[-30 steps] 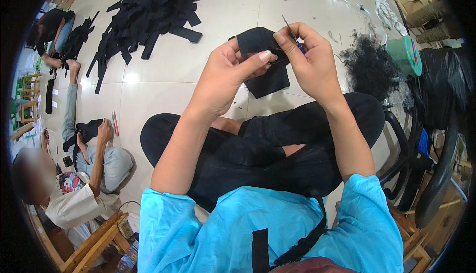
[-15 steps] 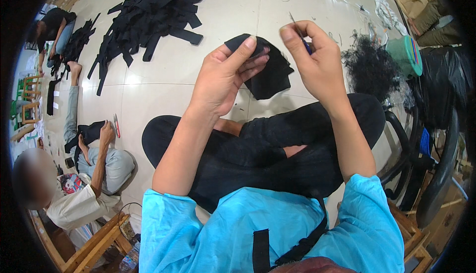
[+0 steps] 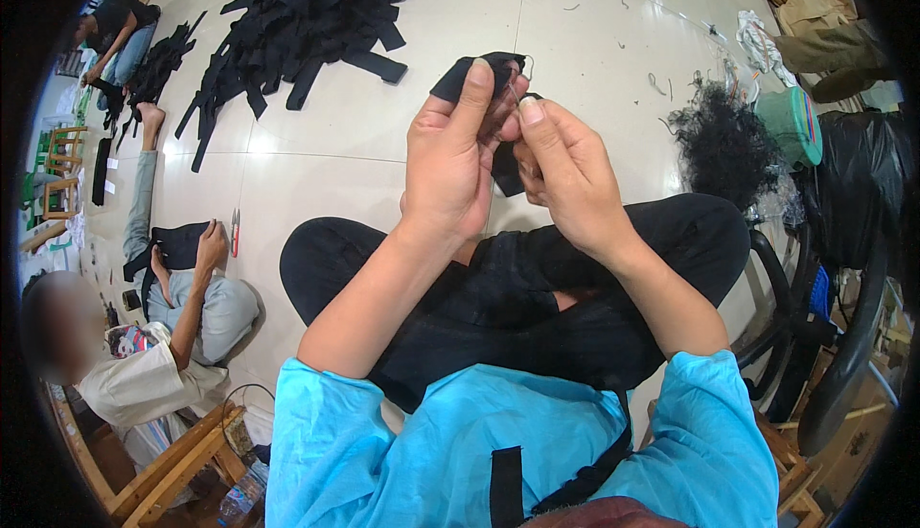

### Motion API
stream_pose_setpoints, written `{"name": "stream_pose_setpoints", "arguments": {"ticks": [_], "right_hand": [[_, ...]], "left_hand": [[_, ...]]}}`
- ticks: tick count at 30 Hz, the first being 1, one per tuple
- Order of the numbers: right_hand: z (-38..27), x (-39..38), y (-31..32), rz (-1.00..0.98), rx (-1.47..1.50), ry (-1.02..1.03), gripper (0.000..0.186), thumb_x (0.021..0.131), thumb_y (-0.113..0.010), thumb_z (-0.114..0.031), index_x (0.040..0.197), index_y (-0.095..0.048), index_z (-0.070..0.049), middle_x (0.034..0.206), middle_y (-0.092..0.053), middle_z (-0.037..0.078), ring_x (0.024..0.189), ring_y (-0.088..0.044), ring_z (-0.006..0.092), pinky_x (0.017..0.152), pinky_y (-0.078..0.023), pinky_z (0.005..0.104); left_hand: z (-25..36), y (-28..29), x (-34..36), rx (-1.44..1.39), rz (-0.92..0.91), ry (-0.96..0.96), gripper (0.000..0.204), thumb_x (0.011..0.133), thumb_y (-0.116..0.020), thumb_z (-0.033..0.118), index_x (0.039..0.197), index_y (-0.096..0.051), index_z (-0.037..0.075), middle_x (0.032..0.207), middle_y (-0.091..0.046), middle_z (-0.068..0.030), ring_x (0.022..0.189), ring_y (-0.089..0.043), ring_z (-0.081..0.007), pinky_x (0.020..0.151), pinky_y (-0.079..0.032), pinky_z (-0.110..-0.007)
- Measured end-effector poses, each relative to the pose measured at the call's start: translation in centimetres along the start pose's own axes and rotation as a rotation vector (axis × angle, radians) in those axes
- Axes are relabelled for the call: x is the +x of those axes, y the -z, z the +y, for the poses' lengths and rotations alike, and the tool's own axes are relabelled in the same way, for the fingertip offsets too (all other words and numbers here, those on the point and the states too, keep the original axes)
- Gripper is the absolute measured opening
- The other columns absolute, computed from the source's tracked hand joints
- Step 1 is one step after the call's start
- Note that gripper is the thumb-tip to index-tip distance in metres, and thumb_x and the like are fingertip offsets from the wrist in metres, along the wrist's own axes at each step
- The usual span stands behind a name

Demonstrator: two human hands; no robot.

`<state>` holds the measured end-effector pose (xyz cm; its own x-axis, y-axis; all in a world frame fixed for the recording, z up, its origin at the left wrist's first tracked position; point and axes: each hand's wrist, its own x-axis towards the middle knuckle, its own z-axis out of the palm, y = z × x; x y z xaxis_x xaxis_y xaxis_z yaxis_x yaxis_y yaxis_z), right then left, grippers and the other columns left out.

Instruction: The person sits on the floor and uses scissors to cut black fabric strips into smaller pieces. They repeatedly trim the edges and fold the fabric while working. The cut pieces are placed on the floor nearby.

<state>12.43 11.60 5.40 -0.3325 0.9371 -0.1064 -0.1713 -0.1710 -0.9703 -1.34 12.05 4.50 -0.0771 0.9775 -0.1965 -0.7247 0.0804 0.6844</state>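
1. Pale tiled floor (image 3: 613,39) fills the room, glossy, with scraps of thread scattered over it.
2. At the upper left a big heap of black fabric strips (image 3: 307,20) lies spread on the tiles, well apart from the hands.
3. On the left a co-worker (image 3: 163,355) sits on the floor in a light shirt and grey trousers, one hand resting on a dark cloth in the lap; red-handled snips (image 3: 235,231) lie on the tiles just beside that hand.
4. A second person (image 3: 120,34) in a dark top bends over more black strips at the far upper left.
5. To the right stand a black office chair (image 3: 834,336) and a black bag (image 3: 858,183), with a green round container (image 3: 791,126) and a tangle of black thread (image 3: 724,145) near them.
6. The wearer sits cross-legged in black trousers and a bright blue top, both forearms raised over the knees.
7. The left hand (image 3: 450,164) is clamped on a small black fabric piece (image 3: 474,73), thumb laid up over its front, held in the air above the floor.
8. The right hand (image 3: 565,173) touches the left, its thumb and forefinger pinched together at the edge of the fabric.
9. A thin needle (image 3: 517,97) appears to stand between those pinched fingers; it is too fine to be sure.
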Motion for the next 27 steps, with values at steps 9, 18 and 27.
{"name": "stream_pose_setpoints", "arguments": {"ticks": [9, 18, 27], "right_hand": [[-1.2, -0.6, -0.7, -0.035, 0.298, -0.148, 0.044, 0.115, -0.04, -0.042, 0.105, -0.059, -0.004, 0.074, -0.044, -0.003, 0.053, -0.035, 0.0043, 0.047, -0.029, 0.0209], [-0.9, 0.0, -0.4, -0.004, 0.41, -0.233, 0.046, 0.115, -0.038, -0.045, 0.104, -0.058, -0.005, 0.075, -0.045, -0.002, 0.051, -0.035, 0.0047, 0.045, -0.03, 0.0212], [-1.2, 0.1, -0.4, 0.019, 0.416, -0.252, 0.041, 0.114, -0.045, -0.043, 0.099, -0.056, -0.006, 0.072, -0.043, -0.004, 0.051, -0.036, 0.0034, 0.043, -0.029, 0.0203]], "left_hand": [[-1.4, 0.4, 0.6, 0.067, 0.012, -0.172, 0.024, 0.104, -0.07, 0.028, 0.111, -0.073, 0.005, 0.102, -0.074, -0.0056, 0.098, -0.07, -0.0127, 0.084, -0.057, -0.026], [-2.0, -0.3, -0.3, 0.034, -0.016, -0.097, 0.025, 0.104, -0.07, 0.029, 0.1, -0.072, 0.004, 0.078, -0.068, -0.0014, 0.054, -0.06, -0.0075, 0.046, -0.048, -0.02], [-2.2, -0.3, -0.4, 0.036, -0.007, -0.101, 0.024, 0.104, -0.071, 0.027, 0.098, -0.071, 0.004, 0.079, -0.069, -0.0029, 0.056, -0.062, -0.0089, 0.049, -0.05, -0.022]]}}
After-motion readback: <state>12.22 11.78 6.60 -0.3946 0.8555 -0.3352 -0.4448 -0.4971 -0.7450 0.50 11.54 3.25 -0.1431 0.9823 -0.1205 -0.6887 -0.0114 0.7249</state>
